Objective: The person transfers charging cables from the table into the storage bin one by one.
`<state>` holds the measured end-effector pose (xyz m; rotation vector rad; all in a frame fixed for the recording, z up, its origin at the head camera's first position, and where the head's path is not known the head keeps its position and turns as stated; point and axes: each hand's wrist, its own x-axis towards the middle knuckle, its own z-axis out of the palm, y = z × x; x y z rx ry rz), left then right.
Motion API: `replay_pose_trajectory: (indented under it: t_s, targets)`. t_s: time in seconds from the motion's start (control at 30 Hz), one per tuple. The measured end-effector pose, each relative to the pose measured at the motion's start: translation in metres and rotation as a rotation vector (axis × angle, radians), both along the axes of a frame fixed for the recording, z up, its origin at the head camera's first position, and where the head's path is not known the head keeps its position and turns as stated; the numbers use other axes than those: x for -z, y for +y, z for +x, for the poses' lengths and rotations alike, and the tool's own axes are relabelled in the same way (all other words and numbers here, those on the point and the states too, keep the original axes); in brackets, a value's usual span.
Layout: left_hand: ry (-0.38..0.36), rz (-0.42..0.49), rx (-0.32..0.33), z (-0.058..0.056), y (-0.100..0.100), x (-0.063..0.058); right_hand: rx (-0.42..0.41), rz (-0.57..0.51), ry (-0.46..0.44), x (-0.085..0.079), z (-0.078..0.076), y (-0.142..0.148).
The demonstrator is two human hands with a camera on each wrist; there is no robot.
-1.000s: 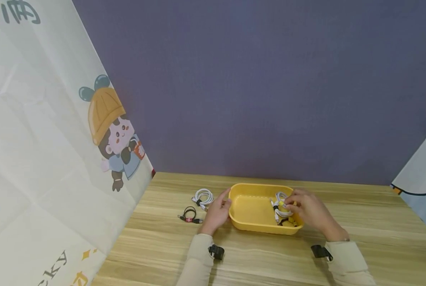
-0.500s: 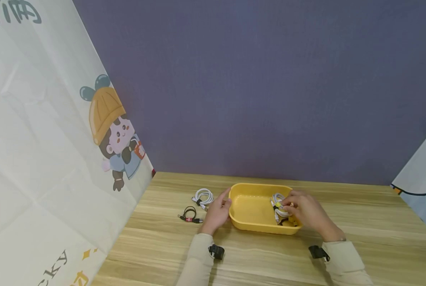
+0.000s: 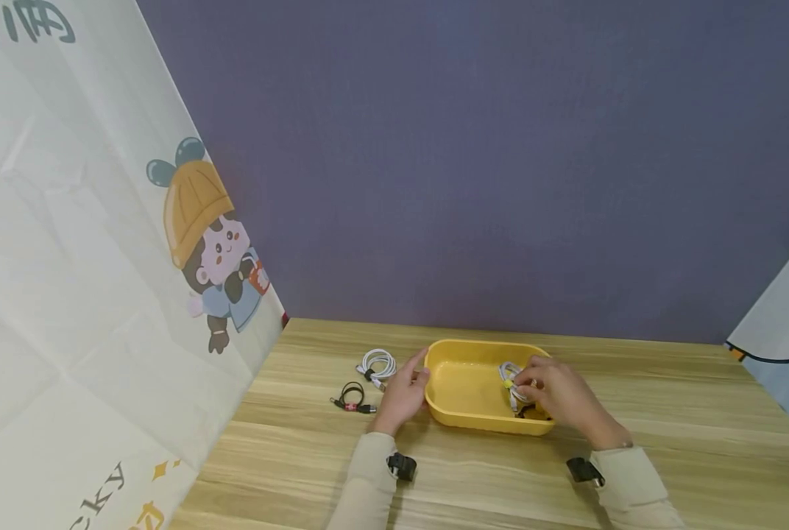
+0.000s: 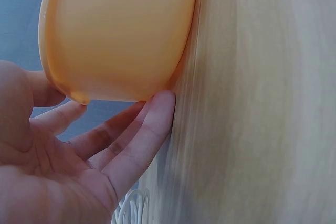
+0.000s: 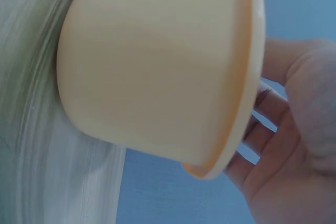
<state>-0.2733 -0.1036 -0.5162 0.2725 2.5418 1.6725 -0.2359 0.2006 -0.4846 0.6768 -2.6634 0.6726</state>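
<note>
A yellow plastic tray (image 3: 464,421) stands on the table. My left hand (image 3: 401,401) is at its left end, and the left wrist view shows nearly straight fingers (image 4: 149,132) against the outer wall with the thumb up at the rim. My right hand (image 3: 563,390) reaches over the right end and pinches a coiled white cable (image 3: 508,370) with a yellow tie, inside the tray. In the right wrist view the tray's end wall (image 5: 157,72) hides the right fingertips. Partly under that hand, a dark cable (image 3: 527,412) lies in the tray's near right corner.
Left of the tray, a coiled white cable (image 3: 377,364) with a black tie lies on the wooden table (image 3: 474,478). A small black USB cable (image 3: 352,398) with a red tie lies nearer. Behind the table rises a dark blue partition (image 3: 474,169).
My right hand has shifted slightly left and lower over the tray, moving the yellow-tied white cable with it. The left hand and the tray have stayed in place.
</note>
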Motion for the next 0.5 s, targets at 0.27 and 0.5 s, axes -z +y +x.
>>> replay_pose_trajectory:
  t_s: [0.27,0.5]
  targets:
    - [0.003,0.002,0.004,0.0,0.0005,-0.0003,-0.016,-0.008,-0.06,0.0011,0.0008,-0.0057]
    - [0.002,-0.001,0.001,-0.0003,0.0008,0.0004,-0.019,-0.011,-0.081,0.0043,0.0007,-0.0091]
